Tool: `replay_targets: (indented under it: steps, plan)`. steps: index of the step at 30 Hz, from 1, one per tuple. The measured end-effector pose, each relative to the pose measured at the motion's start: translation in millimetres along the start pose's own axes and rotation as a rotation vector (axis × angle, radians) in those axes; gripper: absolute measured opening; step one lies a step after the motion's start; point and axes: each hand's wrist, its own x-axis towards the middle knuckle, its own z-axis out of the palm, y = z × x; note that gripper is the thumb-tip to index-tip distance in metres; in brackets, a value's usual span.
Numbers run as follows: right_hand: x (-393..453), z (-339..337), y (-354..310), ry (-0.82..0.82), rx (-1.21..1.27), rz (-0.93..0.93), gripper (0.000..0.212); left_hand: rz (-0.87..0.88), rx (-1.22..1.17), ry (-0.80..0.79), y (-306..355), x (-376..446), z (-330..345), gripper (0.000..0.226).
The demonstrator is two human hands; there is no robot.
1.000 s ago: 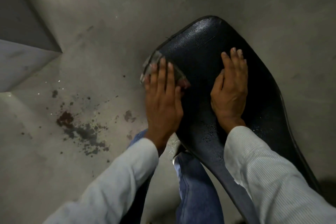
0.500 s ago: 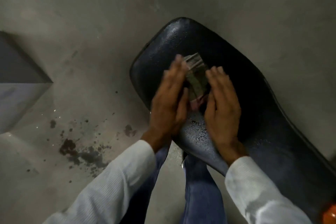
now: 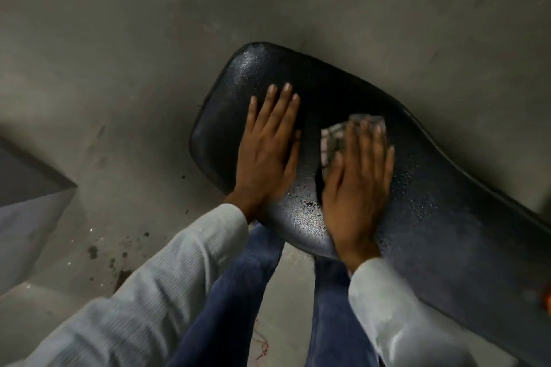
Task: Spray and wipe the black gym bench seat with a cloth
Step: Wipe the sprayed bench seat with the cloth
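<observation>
- One black bench seat (image 3: pixel 417 188), padded and wet with droplets, runs from upper left down to the right edge, above a grey concrete floor (image 3: pixel 119 39).
- One cloth (image 3: pixel 334 137), grey and checked, lies on the seat near its middle.
- Two hands: the right hand (image 3: pixel 357 185) presses flat on the cloth, fingers straight, covering most of it; the left hand (image 3: pixel 268 152) rests flat on the bare seat just beside it, fingers spread, holding nothing.
- Two pale sleeves (image 3: pixel 167 286) and two blue-jeaned legs (image 3: pixel 232 292) fill the lower view.
- Dark stains (image 3: pixel 119 262) dot the floor at left, near a grey block (image 3: pixel 26 188).
</observation>
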Motion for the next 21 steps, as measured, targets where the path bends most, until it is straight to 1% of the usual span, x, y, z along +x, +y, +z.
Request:
replay_targets:
  steps: [1,2,4,7,9,11,13,15,17,18,19,21]
  plan:
    - [-20.1,0.5,0.2,-0.017,-0.001,0.042,0.058,0.011,0.029,-0.013,0.6,-1.3,1.5,0.056]
    - [-38.1,2.4,-2.9,-0.044,-0.011,0.045,0.059,0.016,0.047,-0.019,-0.3,-2.3,2.4,0.056]
    - [-52.2,7.7,-13.1,-0.087,-0.039,-0.039,0.061,0.016,0.046,-0.026,-3.0,-2.5,2.9,0.055]
    - [-11.0,11.1,-22.0,-0.078,-0.001,-0.225,0.058,-0.007,0.019,-0.028,-3.0,-1.7,5.1,0.055]
    - [29.4,10.1,-15.7,-0.031,0.039,-0.262,0.055,-0.04,-0.008,-0.005,1.5,-1.6,7.6,0.054]
    - [54.6,6.8,1.9,0.018,0.067,-0.173,0.053,-0.066,-0.03,0.02,9.2,-1.3,10.5,0.053]
    - [52.1,2.0,24.7,0.074,0.074,0.015,0.052,-0.036,-0.027,0.005,21.4,-3.2,16.2,0.054]
    - [24.8,-3.8,44.7,0.122,0.066,0.218,0.053,0.037,-0.03,-0.057,33.7,-7.2,24.1,0.056]
    - [-17.2,-6.2,49.0,0.144,0.08,0.366,0.054,0.102,-0.009,-0.121,40.3,-12.8,30.5,0.056]
    - [-38.0,-4.2,45.1,0.126,0.09,0.393,0.054,0.117,0.011,-0.135,40.6,-14.5,32.7,0.056]
    - [-56.1,-0.7,37.8,0.09,0.09,0.378,0.055,0.121,0.017,-0.141,39.5,-15.7,34.0,0.055]
    - [-74.9,5.6,23.5,0.015,0.077,0.251,0.056,0.117,-0.002,-0.143,37.1,-16.3,34.6,0.054]
